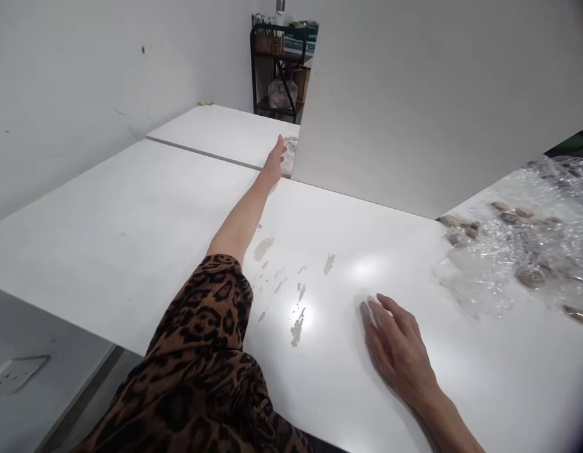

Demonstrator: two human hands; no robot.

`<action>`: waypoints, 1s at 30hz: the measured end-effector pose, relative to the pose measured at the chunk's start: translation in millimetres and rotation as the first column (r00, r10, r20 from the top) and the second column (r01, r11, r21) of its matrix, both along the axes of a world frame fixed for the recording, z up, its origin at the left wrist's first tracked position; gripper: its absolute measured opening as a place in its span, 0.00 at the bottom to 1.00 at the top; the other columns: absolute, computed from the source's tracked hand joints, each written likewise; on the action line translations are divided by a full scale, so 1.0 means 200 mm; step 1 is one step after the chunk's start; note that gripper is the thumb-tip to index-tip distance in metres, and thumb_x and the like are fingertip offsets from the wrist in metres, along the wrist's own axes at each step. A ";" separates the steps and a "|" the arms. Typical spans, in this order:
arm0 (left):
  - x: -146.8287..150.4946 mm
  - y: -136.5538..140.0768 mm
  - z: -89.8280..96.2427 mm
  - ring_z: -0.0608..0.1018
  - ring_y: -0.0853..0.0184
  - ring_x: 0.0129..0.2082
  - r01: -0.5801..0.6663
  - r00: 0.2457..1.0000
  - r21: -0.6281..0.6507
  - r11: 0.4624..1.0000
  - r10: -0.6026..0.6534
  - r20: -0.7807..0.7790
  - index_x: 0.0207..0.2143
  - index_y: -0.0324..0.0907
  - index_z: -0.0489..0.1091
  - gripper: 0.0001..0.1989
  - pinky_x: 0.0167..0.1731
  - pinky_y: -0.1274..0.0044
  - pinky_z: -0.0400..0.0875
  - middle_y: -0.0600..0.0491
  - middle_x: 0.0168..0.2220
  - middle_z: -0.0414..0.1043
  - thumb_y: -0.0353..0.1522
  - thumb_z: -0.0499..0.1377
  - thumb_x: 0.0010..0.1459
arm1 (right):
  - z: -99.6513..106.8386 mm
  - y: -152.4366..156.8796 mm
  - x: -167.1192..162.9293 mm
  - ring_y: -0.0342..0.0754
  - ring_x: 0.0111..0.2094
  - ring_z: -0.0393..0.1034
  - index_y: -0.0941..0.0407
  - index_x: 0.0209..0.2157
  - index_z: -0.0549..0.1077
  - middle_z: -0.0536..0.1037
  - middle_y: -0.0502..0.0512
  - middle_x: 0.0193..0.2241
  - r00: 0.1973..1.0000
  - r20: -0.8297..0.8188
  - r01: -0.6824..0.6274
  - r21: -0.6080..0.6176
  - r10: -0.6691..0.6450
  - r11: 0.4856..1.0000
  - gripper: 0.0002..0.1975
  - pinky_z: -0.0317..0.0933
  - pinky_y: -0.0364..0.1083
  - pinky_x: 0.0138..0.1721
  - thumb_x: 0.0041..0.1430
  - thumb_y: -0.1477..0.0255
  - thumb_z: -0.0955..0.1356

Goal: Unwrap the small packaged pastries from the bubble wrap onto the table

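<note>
Left hand outstretched, touching clear bag, grip unclear; right hand flat, open on table.

Clear plastic bag, crumpled, at far table edge, beside partition

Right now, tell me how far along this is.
Done: little shows as finished; the white table is bare near the person. In hand: the left hand reaches a clear bag at the partition; the right hand lies flat. Left: shells sit on plastic wrap, untouched.
</note>
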State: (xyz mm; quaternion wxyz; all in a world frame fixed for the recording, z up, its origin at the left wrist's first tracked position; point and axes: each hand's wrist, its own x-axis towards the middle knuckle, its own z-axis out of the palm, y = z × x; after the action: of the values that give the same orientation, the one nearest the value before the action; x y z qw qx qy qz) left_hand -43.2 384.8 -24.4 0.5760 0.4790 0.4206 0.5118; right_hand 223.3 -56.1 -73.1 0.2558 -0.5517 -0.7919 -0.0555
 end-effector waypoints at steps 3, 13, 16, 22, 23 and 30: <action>-0.17 -0.22 0.05 0.58 0.54 0.72 -0.013 1.000 -0.037 0.999 0.013 0.008 0.71 0.50 0.53 0.38 0.70 0.58 0.42 0.49 0.74 0.51 0.58 0.37 0.67 | -0.01 0.00 0.00 0.61 0.54 0.68 0.54 0.62 0.64 0.69 0.68 0.58 1.000 -0.008 -0.005 0.015 0.005 1.000 0.22 0.71 0.60 0.48 0.68 0.72 0.64; -0.41 -1.27 0.19 0.74 0.54 0.57 0.257 0.966 -0.151 0.955 -0.256 0.026 0.56 0.38 0.73 0.43 0.53 0.69 0.68 0.41 0.55 0.74 0.62 0.45 0.61 | -0.07 0.02 -0.01 0.62 0.56 0.67 0.56 0.59 0.68 0.71 0.69 0.57 0.996 -0.091 -0.004 0.059 0.009 0.998 0.21 0.68 0.63 0.53 0.69 0.65 0.63; -0.31 -1.55 0.21 0.77 0.57 0.52 0.397 0.917 -0.194 0.897 -0.396 0.043 0.51 0.39 0.77 0.38 0.52 0.70 0.69 0.41 0.51 0.76 0.60 0.47 0.62 | -0.05 0.02 -0.13 0.64 0.62 0.61 0.57 0.66 0.62 0.66 0.71 0.62 0.985 -0.169 -0.021 0.013 0.023 1.000 0.30 0.63 0.65 0.58 0.67 0.59 0.65; -0.08 -1.91 0.22 0.78 0.59 0.52 0.594 0.796 -0.207 0.777 -0.605 0.018 0.50 0.43 0.78 0.31 0.53 0.67 0.71 0.42 0.55 0.76 0.56 0.52 0.63 | 0.02 0.09 -0.34 0.60 0.59 0.66 0.55 0.65 0.62 0.66 0.67 0.63 0.842 -0.539 -0.066 -0.067 0.020 0.996 0.38 0.68 0.59 0.53 0.59 0.52 0.70; -0.05 -1.93 0.22 0.77 0.59 0.53 0.591 0.799 -0.178 0.787 -0.602 -0.011 0.52 0.44 0.78 0.28 0.53 0.67 0.70 0.43 0.58 0.74 0.54 0.54 0.63 | 0.03 0.10 -0.33 0.55 0.51 0.71 0.54 0.61 0.67 0.72 0.64 0.57 0.778 -0.628 -0.067 -0.091 -0.005 0.994 0.34 0.70 0.55 0.47 0.59 0.51 0.70; 0.03 -1.87 0.11 0.60 0.52 0.70 0.409 0.804 0.090 0.908 -0.312 -0.506 0.61 0.50 0.70 0.32 0.64 0.63 0.60 0.48 0.72 0.56 0.43 0.68 0.53 | 0.07 0.08 -0.20 0.41 0.22 0.64 0.56 0.28 0.69 0.71 0.48 0.21 0.125 -0.964 -0.167 -0.252 -0.233 0.953 0.28 0.61 0.43 0.25 0.40 0.49 0.80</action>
State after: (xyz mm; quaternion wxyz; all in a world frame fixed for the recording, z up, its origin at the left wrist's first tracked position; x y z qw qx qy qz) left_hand -37.8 10.7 -2.8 0.4907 0.7160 0.3989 0.2957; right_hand 183.5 -39.4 -59.5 0.6266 -0.4984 -0.4088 0.4380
